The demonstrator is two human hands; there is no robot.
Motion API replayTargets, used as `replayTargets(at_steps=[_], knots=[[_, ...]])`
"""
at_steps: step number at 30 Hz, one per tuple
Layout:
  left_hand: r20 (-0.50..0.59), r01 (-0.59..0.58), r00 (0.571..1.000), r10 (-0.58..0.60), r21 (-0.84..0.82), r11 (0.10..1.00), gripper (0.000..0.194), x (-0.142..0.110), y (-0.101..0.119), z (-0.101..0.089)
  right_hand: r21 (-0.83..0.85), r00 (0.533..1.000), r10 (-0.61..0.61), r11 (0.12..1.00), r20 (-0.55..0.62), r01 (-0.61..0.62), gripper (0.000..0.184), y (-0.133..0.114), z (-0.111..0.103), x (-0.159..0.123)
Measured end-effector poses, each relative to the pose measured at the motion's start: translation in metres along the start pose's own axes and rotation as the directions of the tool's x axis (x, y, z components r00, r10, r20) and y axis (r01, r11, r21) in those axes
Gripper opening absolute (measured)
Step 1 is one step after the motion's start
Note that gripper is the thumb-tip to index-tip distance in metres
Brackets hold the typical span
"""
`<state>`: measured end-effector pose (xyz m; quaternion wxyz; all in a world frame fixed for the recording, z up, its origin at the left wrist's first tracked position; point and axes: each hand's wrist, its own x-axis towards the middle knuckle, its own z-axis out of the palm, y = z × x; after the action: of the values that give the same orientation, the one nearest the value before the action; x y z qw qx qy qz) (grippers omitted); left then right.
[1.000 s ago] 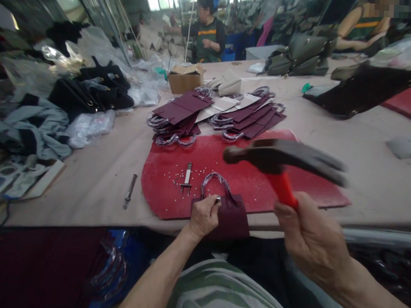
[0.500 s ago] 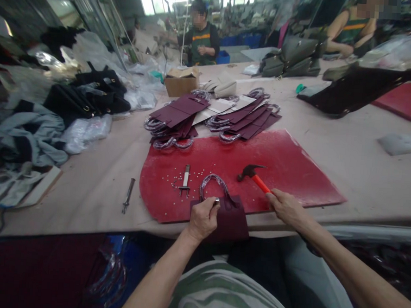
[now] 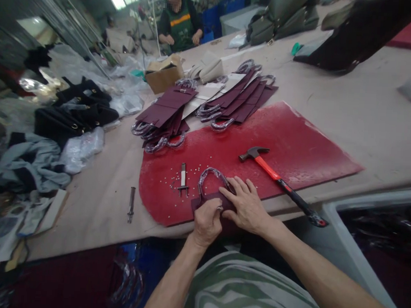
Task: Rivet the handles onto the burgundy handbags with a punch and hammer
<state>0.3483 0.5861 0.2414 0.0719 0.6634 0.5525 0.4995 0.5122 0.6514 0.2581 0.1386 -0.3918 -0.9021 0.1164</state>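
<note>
My left hand (image 3: 205, 224) is closed around a short metal punch (image 3: 219, 209), only its top end showing above the fist. Below it is a burgundy bag panel (image 3: 194, 204) with a plastic-wrapped handle (image 3: 213, 170), at the front edge of a red board (image 3: 280, 130). My right hand (image 3: 247, 204) is open, fingers spread over the panel's right side beside the handle's base. A claw hammer (image 3: 267, 166) with a red and black grip lies on the board, its grip end past the front edge. A pronged metal tool (image 3: 182, 177) lies among small scattered metal bits.
Stacked burgundy panels (image 3: 173, 105) with wrapped handles lie behind the board, near a cardboard box (image 3: 164, 75). Another pronged tool (image 3: 131, 205) lies to the left. A grey bin (image 3: 343, 232) stands at the right. A person (image 3: 180, 24) is across the table.
My right hand has let go of the hammer, leaving it on the board, and has moved left onto the panel. My left hand stays around the punch. The view has shifted.
</note>
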Motion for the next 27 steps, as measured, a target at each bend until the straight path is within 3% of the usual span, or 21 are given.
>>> replayTargets(at_steps=[1, 2, 3, 5, 6, 10, 13, 15, 19, 24, 27], knots=[[-0.074, 0.116, 0.99, -0.118, -0.036, 0.993, 0.019, 0.002, 0.001, -0.005, 0.009, 1.0, 0.006, 1.0, 0.004, -0.006, 0.072, 0.001, -0.001, 0.0], [-0.172, 0.249, 0.951, -0.258, -0.076, 0.966, 0.019, 0.006, 0.001, -0.013, 0.017, 1.0, 0.01, 1.0, 0.008, -0.01, 0.073, 0.001, -0.002, 0.0], [-0.271, 0.37, 0.882, -0.386, -0.111, 0.922, 0.02, 0.012, -0.001, -0.022, 0.024, 1.0, 0.013, 1.0, 0.01, -0.013, 0.073, 0.002, -0.004, 0.0], [-0.406, 0.525, 0.753, -0.518, -0.104, 0.845, 0.021, 0.029, -0.013, -0.046, 0.033, 1.0, 0.017, 0.999, 0.009, -0.017, 0.073, 0.001, -0.006, 0.0], [-0.427, 0.573, 0.732, -0.531, -0.037, 0.819, 0.021, 0.038, -0.021, -0.058, 0.036, 1.0, 0.02, 0.999, 0.005, -0.02, 0.073, 0.001, -0.006, 0.001], [-0.323, 0.628, 0.778, -0.538, 0.417, 0.657, 0.017, 0.061, -0.059, -0.091, 0.051, 0.999, 0.035, 0.998, -0.038, -0.033, 0.06, -0.001, -0.003, 0.002], [-0.209, 0.503, 0.834, -0.511, 0.668, 0.549, 0.019, 0.058, -0.073, -0.092, 0.079, 0.989, 0.088, 0.994, -0.12, -0.079, 0.045, -0.003, -0.001, 0.006], [-0.146, 0.393, 0.881, -0.45, 0.756, 0.524, 0.017, 0.05, -0.076, -0.086, 0.085, 0.977, 0.137, 0.989, -0.163, -0.124, 0.046, -0.007, -0.003, 0.01], [-0.127, 0.327, 0.924, -0.361, 0.753, 0.571, 0.014, 0.038, -0.079, -0.081, -0.048, 0.959, 0.246, 0.966, -0.14, -0.255, 0.05, -0.016, -0.01, 0.026], [-0.191, 0.398, 0.914, -0.359, 0.597, 0.696, 0.01, 0.035, -0.083, -0.088, -0.135, 0.945, 0.314, 0.936, -0.093, -0.325, 0.02, -0.022, -0.013, 0.05], [-0.242, 0.403, 0.915, -0.324, 0.478, 0.78, 0.013, 0.026, -0.077, -0.081, -0.151, 0.937, 0.334, 0.926, -0.105, -0.347, 0.016, -0.02, -0.015, 0.057]])
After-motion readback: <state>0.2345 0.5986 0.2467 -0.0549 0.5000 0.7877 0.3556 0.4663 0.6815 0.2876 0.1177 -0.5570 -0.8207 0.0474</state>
